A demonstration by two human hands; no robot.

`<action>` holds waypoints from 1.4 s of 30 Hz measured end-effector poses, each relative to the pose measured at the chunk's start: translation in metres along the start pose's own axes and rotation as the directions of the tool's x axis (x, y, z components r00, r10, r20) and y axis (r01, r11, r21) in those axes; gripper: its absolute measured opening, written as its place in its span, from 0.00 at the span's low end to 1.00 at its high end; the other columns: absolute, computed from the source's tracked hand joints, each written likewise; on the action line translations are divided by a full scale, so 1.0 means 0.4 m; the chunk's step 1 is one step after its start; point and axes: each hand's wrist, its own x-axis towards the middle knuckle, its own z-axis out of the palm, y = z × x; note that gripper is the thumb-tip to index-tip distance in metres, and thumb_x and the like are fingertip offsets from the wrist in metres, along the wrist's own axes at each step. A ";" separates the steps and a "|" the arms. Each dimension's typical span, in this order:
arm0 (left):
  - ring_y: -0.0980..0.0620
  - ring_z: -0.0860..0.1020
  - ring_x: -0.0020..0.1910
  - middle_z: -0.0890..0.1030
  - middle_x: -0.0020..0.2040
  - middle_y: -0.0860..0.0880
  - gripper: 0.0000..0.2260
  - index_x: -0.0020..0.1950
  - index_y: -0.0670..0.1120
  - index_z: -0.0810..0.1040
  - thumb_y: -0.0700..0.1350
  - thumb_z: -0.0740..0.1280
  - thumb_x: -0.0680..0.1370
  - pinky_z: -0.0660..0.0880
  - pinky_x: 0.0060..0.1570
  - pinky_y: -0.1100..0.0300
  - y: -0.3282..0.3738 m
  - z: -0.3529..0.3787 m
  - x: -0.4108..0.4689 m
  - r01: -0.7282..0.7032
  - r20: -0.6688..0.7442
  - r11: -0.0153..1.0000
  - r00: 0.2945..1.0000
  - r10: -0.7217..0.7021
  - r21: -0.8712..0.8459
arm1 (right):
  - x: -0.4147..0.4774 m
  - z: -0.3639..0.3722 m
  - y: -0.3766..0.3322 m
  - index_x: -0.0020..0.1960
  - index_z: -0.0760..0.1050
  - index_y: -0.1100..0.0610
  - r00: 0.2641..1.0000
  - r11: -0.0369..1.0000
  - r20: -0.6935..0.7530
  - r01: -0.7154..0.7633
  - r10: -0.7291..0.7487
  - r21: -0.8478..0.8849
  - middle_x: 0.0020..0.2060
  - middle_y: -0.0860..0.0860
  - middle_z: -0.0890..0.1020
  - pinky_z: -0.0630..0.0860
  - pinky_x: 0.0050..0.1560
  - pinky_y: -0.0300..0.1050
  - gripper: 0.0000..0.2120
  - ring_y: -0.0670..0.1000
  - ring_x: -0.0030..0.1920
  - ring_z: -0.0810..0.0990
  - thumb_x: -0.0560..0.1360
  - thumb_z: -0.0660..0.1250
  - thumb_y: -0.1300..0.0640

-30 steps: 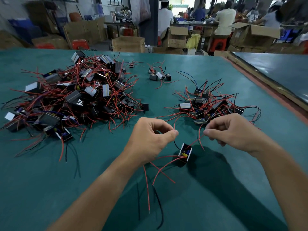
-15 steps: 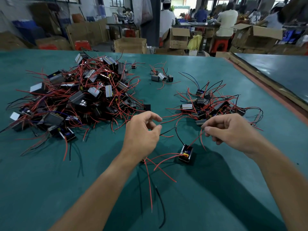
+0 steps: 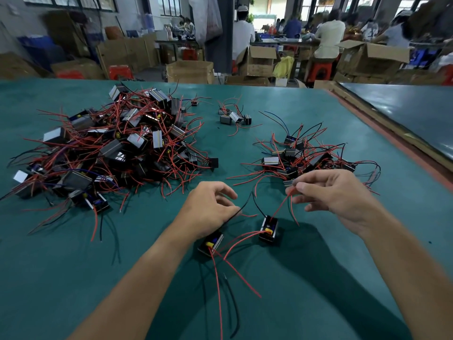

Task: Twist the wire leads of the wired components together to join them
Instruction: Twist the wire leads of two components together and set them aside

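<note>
Two small black wired components lie on the green table. One component (image 3: 210, 242) sits just under my left hand (image 3: 208, 209); the other component (image 3: 269, 228) is to its right. Their black leads (image 3: 252, 195) rise and meet in a peak between my hands. My left hand hovers with loosely curled fingers, and the black lead passes under its thumb without a clear pinch. My right hand (image 3: 338, 195) pinches a red lead (image 3: 282, 204) of the right component between thumb and forefinger. More red and black leads (image 3: 220, 290) trail toward me.
A big heap of wired components (image 3: 117, 148) fills the table's left. A smaller pile (image 3: 301, 155) lies just beyond my right hand, and a few loose ones (image 3: 232, 117) sit farther back. A raised table edge (image 3: 392, 133) runs along the right. Boxes and seated people are behind.
My left hand let go of its pinch and sank toward the table. A second component now shows under its wrist. My right hand stayed in place and still holds a red lead.
</note>
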 end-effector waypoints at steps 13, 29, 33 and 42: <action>0.55 0.67 0.20 0.86 0.41 0.48 0.11 0.58 0.41 0.78 0.32 0.62 0.79 0.66 0.22 0.68 0.045 0.008 -0.044 0.022 0.273 0.991 0.962 0.014 -0.131 | -0.024 0.036 -0.025 0.42 0.77 0.59 0.952 0.983 0.291 -0.137 0.096 0.124 0.37 0.60 0.84 0.76 0.27 0.38 0.10 0.49 0.29 0.81 0.64 0.73 0.56; 0.60 0.71 0.22 0.84 0.34 0.49 0.04 0.46 0.41 0.83 0.34 0.71 0.75 0.67 0.22 0.68 0.071 0.025 -0.065 -0.095 0.174 0.903 0.968 0.183 -0.420 | -0.026 0.088 -0.014 0.38 0.81 0.59 0.952 0.946 0.120 0.297 -0.283 -0.127 0.27 0.48 0.79 0.76 0.29 0.39 0.08 0.47 0.27 0.76 0.72 0.72 0.69; 0.62 0.74 0.24 0.82 0.31 0.50 0.03 0.44 0.41 0.84 0.35 0.74 0.72 0.65 0.23 0.71 0.074 0.033 -0.069 -0.096 0.180 0.881 0.963 0.200 -0.464 | -0.030 0.090 -0.018 0.38 0.81 0.59 0.938 0.930 0.108 0.342 -0.329 -0.135 0.27 0.50 0.80 0.76 0.30 0.40 0.08 0.49 0.28 0.76 0.72 0.73 0.69; 0.57 0.72 0.24 0.77 0.27 0.49 0.08 0.35 0.47 0.84 0.35 0.76 0.71 0.68 0.27 0.68 0.075 0.043 -0.069 -0.194 0.121 0.890 0.957 0.264 -0.412 | -0.044 0.100 -0.033 0.38 0.81 0.62 0.918 0.924 0.147 0.379 -0.368 -0.055 0.27 0.51 0.80 0.74 0.27 0.37 0.07 0.48 0.27 0.76 0.71 0.72 0.72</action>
